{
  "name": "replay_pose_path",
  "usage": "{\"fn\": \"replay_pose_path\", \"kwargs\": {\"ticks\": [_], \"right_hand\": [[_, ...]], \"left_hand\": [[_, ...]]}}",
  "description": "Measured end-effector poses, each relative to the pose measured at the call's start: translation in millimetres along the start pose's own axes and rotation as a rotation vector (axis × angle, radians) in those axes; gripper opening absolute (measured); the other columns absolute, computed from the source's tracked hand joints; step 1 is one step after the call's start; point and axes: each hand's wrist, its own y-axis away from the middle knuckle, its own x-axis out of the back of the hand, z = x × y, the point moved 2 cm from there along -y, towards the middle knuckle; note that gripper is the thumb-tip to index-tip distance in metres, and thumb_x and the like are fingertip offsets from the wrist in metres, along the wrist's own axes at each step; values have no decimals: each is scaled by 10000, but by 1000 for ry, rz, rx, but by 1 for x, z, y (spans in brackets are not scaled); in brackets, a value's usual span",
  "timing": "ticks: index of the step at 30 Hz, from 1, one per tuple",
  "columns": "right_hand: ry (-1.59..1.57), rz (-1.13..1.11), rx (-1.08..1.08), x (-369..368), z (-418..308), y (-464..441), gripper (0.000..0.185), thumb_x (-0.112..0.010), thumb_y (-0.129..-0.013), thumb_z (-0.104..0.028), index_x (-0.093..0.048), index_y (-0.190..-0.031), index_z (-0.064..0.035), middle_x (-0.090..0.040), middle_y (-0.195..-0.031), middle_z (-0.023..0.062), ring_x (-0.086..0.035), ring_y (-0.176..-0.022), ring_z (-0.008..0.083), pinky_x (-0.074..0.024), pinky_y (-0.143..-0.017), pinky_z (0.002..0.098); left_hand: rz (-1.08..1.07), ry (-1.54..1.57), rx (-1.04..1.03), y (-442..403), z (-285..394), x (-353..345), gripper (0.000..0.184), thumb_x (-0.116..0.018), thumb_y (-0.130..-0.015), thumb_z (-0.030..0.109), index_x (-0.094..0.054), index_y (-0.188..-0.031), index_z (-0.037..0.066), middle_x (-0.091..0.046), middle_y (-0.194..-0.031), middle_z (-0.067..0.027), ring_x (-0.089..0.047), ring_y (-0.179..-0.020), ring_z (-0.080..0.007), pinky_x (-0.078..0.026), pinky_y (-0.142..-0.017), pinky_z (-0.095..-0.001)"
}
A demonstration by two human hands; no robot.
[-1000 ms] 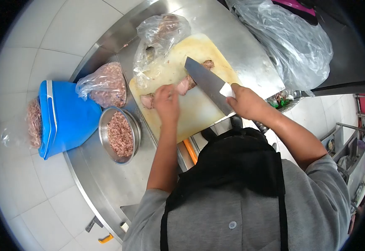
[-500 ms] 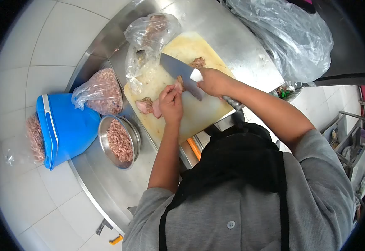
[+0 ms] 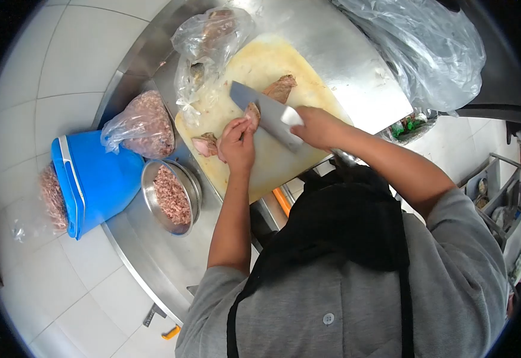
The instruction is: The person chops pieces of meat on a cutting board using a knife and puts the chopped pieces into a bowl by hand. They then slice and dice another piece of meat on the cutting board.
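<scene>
My left hand (image 3: 238, 144) is closed on a small piece of meat (image 3: 252, 113) over the yellowed cutting board (image 3: 272, 167). My right hand (image 3: 315, 127) grips a wide-bladed knife (image 3: 263, 109) by its white handle. The blade lies across the board, right beside the held piece. Beyond the blade rests a larger brown piece of meat (image 3: 280, 89). Other cut pieces (image 3: 205, 144) sit at the board's left edge, next to my left hand.
A clear bag with meat (image 3: 212, 36) overlaps the board's far left. Further left are a bag of minced meat (image 3: 148, 122), a metal bowl of mince (image 3: 172, 197) and a blue container (image 3: 102, 179). Large plastic bags (image 3: 427, 53) lie at the upper right.
My left hand has moved from the board's left pieces to the small piece and closed on it. The knife has shifted left and now lies near that piece.
</scene>
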Motion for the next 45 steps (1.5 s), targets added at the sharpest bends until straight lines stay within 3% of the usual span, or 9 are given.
{"fn": "replay_pose_path", "kwargs": {"ticks": [12,14,17,22,28,31,33,38,45], "right_hand": [[71,-21,23,-7,16,32,416,-603,-961,-213,-544,-1260,70,-687,-979,263,-695,-688,334,-547,-600,434],[17,-162,-214,9,-37,34,409,-612,-956,-221,-561,-1242,67,-687,-999,271,-702,-846,363,-554,-775,457],[164,74,88,-21,-16,-12,410,-617,-957,-224,-543,-1231,73,-693,-1039,288,-707,-851,402,-558,-778,476],[299,91,35,-35,-54,-10,357,-552,-961,-155,-504,-1217,88,-704,-1027,275,-701,-903,430,-556,-789,495],[386,-67,-5,-26,-83,57,260,-514,-956,-128,-510,-1145,50,-713,-966,258,-696,-939,433,-541,-831,513],[342,-85,-52,-11,-64,84,248,-533,-969,-157,-509,-1126,34,-703,-949,273,-687,-935,451,-532,-831,527],[339,-57,-69,1,-53,94,253,-545,-976,-176,-510,-1120,30,-695,-944,286,-679,-933,464,-526,-834,536],[223,171,-118,44,-42,92,279,-577,-977,-208,-521,-1059,52,-666,-954,326,-643,-997,489,-495,-886,541],[262,146,-136,46,-46,77,265,-568,-972,-182,-560,-1068,65,-684,-992,316,-669,-983,463,-513,-892,521]], "left_hand": [[20,-65,-3,6,-10,3,100,-765,-828,46,-759,-923,16,-733,-1001,-126,-698,-956,-252,-543,-873,-332],[25,-56,6,7,-8,3,95,-763,-830,44,-758,-921,15,-732,-998,-128,-697,-954,-253,-542,-876,-332],[45,-40,-2,7,-10,2,87,-763,-829,44,-756,-908,11,-730,-1001,-135,-695,-953,-259,-541,-881,-333],[61,-109,-110,7,-5,1,166,-769,-818,41,-731,-974,-3,-727,-976,-120,-699,-945,-222,-550,-848,-311],[247,238,307,-14,-11,22,398,-767,-786,21,-628,-1156,-23,-668,-919,-62,-638,-759,-146,-541,-676,-290],[315,-199,340,-28,1,52,413,-767,-777,42,-620,-1156,-28,-659,-945,-96,-622,-772,-202,-539,-722,-353],[567,-493,-37,-31,3,61,360,-753,-797,49,-648,-1136,-8,-669,-1003,-128,-634,-905,-266,-526,-841,-401],[46,-291,-118,-17,34,-1,186,-745,-855,89,-745,-1022,7,-690,-1086,-118,-650,-1015,-264,-521,-899,-359],[68,-101,-52,-1,22,-25,149,-748,-855,43,-766,-999,9,-688,-1051,-106,-624,-1010,-272,-506,-883,-349]]}}
